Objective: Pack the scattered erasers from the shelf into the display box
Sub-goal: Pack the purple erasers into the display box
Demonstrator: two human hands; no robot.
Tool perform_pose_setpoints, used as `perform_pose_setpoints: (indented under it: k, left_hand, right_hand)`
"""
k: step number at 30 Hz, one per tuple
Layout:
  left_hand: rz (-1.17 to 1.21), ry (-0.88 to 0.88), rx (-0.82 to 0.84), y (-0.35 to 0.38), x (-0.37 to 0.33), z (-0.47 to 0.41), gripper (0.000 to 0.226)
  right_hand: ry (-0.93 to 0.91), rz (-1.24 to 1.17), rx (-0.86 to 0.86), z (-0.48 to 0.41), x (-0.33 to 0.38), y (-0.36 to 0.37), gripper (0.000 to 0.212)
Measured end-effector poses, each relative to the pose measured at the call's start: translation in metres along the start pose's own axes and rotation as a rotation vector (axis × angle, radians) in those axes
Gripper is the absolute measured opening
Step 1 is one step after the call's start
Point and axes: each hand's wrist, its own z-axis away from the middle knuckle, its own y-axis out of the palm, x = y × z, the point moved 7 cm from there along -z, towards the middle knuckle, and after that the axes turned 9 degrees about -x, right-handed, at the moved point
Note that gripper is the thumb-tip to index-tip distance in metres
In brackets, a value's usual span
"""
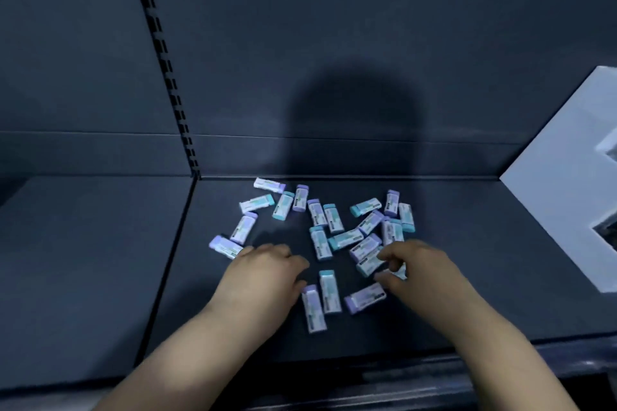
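Erasers: small rectangular erasers in white paper sleeves, lavender or teal at the ends (345, 238), over twenty lying loose and at all angles on the shelf.
Right hand (417, 272): thumb and fingers pinch a half-hidden eraser (398, 273) at the near right of the heap.
Left hand (267, 274): palm down, fingers bent over the shelf beside a lavender-ended eraser (226, 247); whether it holds anything cannot be told.
Shelf: dark grey flat shelf (467, 294).
Display box: white cardboard display box (561, 183), at the far right, cut off by the frame.
Progress: judged barely begun; no packed eraser is visible, and nearly all are left.
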Motion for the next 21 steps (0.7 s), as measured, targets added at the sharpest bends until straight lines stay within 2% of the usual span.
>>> perform_pose_setpoints:
  k: [2,6,9,13,17,21]
  left_hand:
    - [0.009,-0.008,0.035,0.004,-0.017,-0.003,0.022]
    - [0.003,-0.019,0.018,0.019,-0.039,-0.002,0.027]
    - [0.060,-0.057,0.032,0.011,-0.058,0.002,0.024]
    - [0.022,-0.082,0.105,0.020,-0.064,0.009,0.041]
    - [0.014,-0.080,0.083,0.019,-0.063,0.009,0.037]
    - [-0.008,-0.065,0.048,0.012,-0.058,0.006,0.034]
  right_hand:
    - [-0.050,0.003,0.033,-0.003,-0.012,-0.002,0.028]
    - [-0.143,-0.027,0.200,0.001,-0.016,0.007,0.030]
    - [-0.226,-0.057,0.262,0.005,-0.009,0.017,0.033]
    - [-0.258,-0.058,0.241,0.009,-0.002,0.030,0.028]
    - [-0.251,-0.040,0.204,0.008,0.002,0.030,0.019]
    - [-0.231,0.019,0.153,0.011,0.003,0.025,0.020]
